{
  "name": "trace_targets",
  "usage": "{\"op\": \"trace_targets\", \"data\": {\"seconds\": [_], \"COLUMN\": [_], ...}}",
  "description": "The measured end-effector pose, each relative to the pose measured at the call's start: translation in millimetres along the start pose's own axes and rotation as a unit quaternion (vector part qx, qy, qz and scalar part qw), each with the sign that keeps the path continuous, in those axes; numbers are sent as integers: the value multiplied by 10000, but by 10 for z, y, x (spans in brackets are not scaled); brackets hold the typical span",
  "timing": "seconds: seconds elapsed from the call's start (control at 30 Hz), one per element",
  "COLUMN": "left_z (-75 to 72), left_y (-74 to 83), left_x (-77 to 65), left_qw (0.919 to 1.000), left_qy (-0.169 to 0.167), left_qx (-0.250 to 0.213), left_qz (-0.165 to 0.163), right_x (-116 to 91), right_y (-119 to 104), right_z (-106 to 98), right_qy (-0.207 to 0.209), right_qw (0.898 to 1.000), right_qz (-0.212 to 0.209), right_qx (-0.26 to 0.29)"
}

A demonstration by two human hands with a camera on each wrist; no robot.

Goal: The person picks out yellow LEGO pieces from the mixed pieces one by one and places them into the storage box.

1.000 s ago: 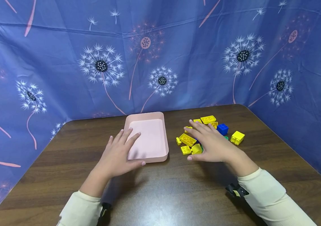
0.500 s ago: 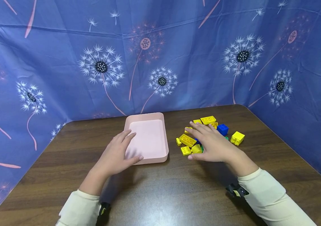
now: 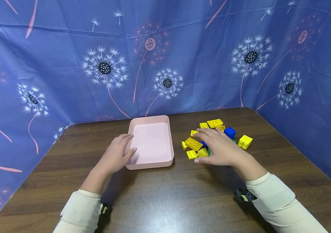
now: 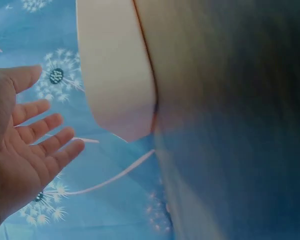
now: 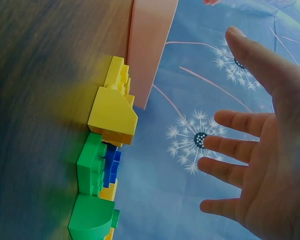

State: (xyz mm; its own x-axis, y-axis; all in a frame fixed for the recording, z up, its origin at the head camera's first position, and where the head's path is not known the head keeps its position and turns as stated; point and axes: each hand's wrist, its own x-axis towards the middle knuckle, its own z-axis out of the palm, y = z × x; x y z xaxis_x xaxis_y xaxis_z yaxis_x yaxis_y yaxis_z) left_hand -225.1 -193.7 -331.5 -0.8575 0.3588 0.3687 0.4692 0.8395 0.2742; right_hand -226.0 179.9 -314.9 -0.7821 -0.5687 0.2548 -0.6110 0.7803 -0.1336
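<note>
Left hand [image 3: 114,154] has drawn back toward the person's left since the earlier frame, while the right hand [image 3: 220,150] has barely shifted. From the head, the left hand's fingertips are seen over the left side of the pink tray [image 3: 153,145], whose long axis runs away from the person across the brown table [image 3: 165,200]. To the tray's right lies a loose pile of bricks [image 3: 192,154], partly hidden by the right hand, which is much the nearer of the 2. Just left of its fingers lies a long yellow brick [image 3: 193,144], its long axis slanting from far left to near right; a blue brick [image 3: 229,132] sits on the far side

At the left wrist, the fingers are fanned and slightly bent, thumb apart, holding nothing; a gap shows between them and the tray

At the right wrist, the fingers are spread with the thumb well away, also holding nothing. Below them on the table stand a sloped yellow brick [image 5: 112,115] and a rounded green brick [image 5: 91,217], apart from the fingertips, so any grasp would seem to turn on lowering that hand
</note>
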Motion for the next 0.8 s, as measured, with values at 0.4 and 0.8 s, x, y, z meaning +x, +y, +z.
{"op": "trace_targets", "data": {"seconds": [0.4,0.8], "left_z": [43,81], "left_y": [-347,-644], "left_x": [103,268], "left_qw": [9852,8761], "left_qy": [-75,-1162], "left_qx": [-1380,-3940], "left_qz": [-1016,-2524], "right_x": [-2,7], "right_y": [-9,1], "right_z": [10,33], "right_qy": [-21,28], "right_qw": [10000,10000], "right_qz": [47,-35], "right_qx": [18,18]}}
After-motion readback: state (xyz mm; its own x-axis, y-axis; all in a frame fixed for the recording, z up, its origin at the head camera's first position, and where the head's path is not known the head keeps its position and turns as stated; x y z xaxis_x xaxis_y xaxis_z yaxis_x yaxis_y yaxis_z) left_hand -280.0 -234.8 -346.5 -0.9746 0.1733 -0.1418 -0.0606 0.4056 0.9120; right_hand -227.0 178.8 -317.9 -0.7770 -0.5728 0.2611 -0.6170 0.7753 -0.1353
